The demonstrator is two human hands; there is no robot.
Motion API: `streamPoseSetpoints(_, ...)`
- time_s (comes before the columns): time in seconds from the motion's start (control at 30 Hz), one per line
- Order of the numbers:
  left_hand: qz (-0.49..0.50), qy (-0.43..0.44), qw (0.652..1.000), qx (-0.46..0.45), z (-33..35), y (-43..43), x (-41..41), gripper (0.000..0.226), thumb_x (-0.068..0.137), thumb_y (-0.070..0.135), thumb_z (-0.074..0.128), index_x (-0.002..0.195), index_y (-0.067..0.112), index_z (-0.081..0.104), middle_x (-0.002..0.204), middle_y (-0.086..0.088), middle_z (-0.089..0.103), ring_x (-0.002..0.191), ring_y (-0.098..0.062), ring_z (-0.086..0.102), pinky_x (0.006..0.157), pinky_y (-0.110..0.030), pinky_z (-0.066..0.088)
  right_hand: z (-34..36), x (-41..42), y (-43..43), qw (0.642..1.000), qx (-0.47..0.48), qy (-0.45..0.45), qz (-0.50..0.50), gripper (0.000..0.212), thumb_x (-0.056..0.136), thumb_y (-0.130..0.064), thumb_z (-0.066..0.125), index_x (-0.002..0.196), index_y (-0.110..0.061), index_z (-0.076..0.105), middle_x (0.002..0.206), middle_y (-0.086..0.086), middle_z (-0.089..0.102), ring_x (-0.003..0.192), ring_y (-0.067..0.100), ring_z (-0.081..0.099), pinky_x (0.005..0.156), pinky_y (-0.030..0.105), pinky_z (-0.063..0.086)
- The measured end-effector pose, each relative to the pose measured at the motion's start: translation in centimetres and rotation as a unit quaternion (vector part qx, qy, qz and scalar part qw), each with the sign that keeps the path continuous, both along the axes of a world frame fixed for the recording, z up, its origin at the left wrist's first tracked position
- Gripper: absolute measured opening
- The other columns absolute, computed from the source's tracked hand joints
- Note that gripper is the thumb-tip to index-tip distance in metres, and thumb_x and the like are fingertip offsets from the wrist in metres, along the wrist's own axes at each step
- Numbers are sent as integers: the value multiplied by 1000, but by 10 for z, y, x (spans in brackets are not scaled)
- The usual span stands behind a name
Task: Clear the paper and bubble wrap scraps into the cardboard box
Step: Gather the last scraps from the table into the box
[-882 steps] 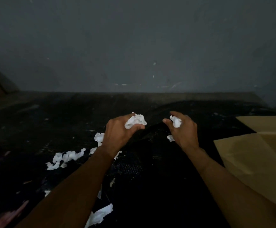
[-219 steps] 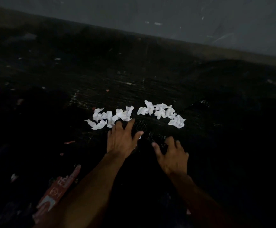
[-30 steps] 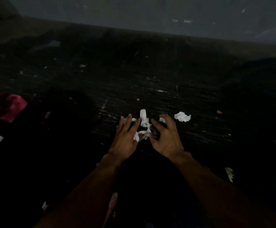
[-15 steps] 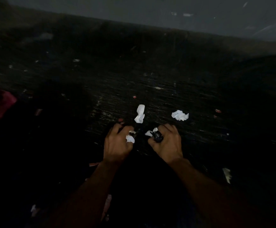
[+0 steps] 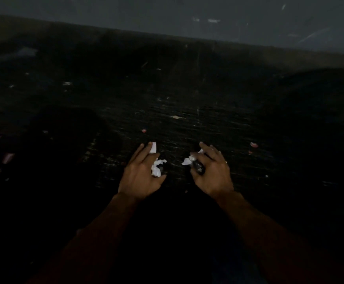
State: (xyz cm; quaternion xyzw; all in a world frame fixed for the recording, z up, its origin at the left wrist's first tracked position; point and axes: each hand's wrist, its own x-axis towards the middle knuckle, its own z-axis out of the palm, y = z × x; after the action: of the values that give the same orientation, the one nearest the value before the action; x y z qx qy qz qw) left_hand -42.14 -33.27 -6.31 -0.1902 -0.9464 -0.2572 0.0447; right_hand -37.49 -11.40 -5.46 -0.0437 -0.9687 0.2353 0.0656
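as left hand [image 5: 140,178] grips paper scraps [image 5: 156,168], right hand [image 5: 213,174] pinches another scrap [image 5: 186,161].

Super dim shot, hardly any light. The grey wall [image 5: 167,13] up top is the lightest patch; the dark counter [image 5: 187,111] only shows a faint streaky sheen mid-frame. The bottom third sinks to near black and the forearms [image 5: 109,226] melt into it. The left hand [image 5: 140,177] and right hand [image 5: 212,175] catch a weak warm glow. The white paper scraps [image 5: 156,168] are the only bright spots, a bit blown out. Everything's soft and smeary, corners darkest.
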Motion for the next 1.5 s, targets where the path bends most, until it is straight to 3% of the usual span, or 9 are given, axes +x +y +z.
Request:
streamPoseSetpoints(0.1, 10, 25, 1000, -2, -2, 7, 0, 64, 77, 38, 65, 130, 5, 56, 142, -7, 49, 135, -21, 40, 108, -30, 39, -11, -4, -2, 999, 8, 30, -9, 32, 81, -40, 70, 105, -20, 72, 127, 3, 62, 125, 27, 50, 109, 42, 37)
streamPoseSetpoints(0.23, -9, 103, 995, -8, 0, 18, -5, 39, 77, 24, 49, 106, 4, 66, 107, -11, 68, 93, -29, 61, 86, -35, 49, -15, -10, 0, 999, 15, 26, 21, 27, 80, -34, 63, 101, -19, 71, 108, 0, 66, 105, 27, 57, 95, 36, 44)
streamPoseSetpoints(0.33, -21, 106, 994, -34, 3, 21, -6, 32, 65, 18, 64, 96, 14, 66, 101, -6, 67, 84, -26, 58, 78, -32, 48, -9, -6, -2, 999, -2, 41, 16, 28, 74, -27, 70, 102, -22, 69, 102, -2, 66, 95, 25, 58, 86, 32, 44)
streamPoseSetpoints(0.57, 79, -84, 992, 60, 42, 25, 8, 26, 77, 12, 68, 101, 22, 71, 96, 2, 71, 85, -14, 66, 77, -19, 48, 32, 20, -4, 977, -192, -34, -83, 55, 72, -16, 78, 123, -28, 62, 116, -6, 63, 106, 9, 59, 94, 17, 44)
streamPoseSetpoints(0.73, 95, -145, 966, 192, 90, 26, 43, 15, 77, 32, 76, 92, 31, 71, 79, 19, 69, 76, 6, 65, 69, -6, 47, 84, 56, -2, 937, -324, -27, -127, 88, 73, -19, 82, 143, -43, 35, 97, -25, 60, 87, -17, 57, 73, -3, 40)
streamPoseSetpoints(0.97, -49, -91, 962, 252, 178, 31, 66, 58, 65, 54, 74, 114, 23, 69, 64, 14, 67, 65, 5, 65, 74, -11, 50, 169, 98, -1, 941, -307, 73, -123, 97, 60, -41, 88, 140, -49, 35, 110, -27, 53, 99, -18, 51, 92, 6, 38)
streamPoseSetpoints(1.13, -122, -55, 956, 262, 215, 36, 87, 67, 61, 58, 72, 117, 22, 67, 84, 4, 74, 79, 0, 67, 89, -24, 52, 216, 137, 3, 954, -266, 83, -113, 85, 64, -42, 84, 138, -42, 43, 131, -14, 56, 109, -12, 48, 91, 5, 35)
streamPoseSetpoints(1.23, -155, -52, 944, 285, 233, 55, 102, 65, 60, 51, 74, 115, 18, 68, 85, 2, 74, 75, 7, 65, 87, -17, 51, 235, 167, 15, 954, -257, 87, -125, 77, 69, -38, 82, 137, -36, 46, 135, -8, 55, 110, -11, 45, 86, 2, 33)
streamPoseSetpoints(1.5, -280, -52, 925, 250, 266, 151, 164, 56, 68, 42, 76, 119, 21, 64, 119, -2, 66, 105, 0, 58, 95, -20, 45, 265, 259, 75, 931, -243, 128, -242, 75, 72, -35, 79, 137, -37, 43, 140, -6, 50, 129, 9, 45, 99, 23, 37)
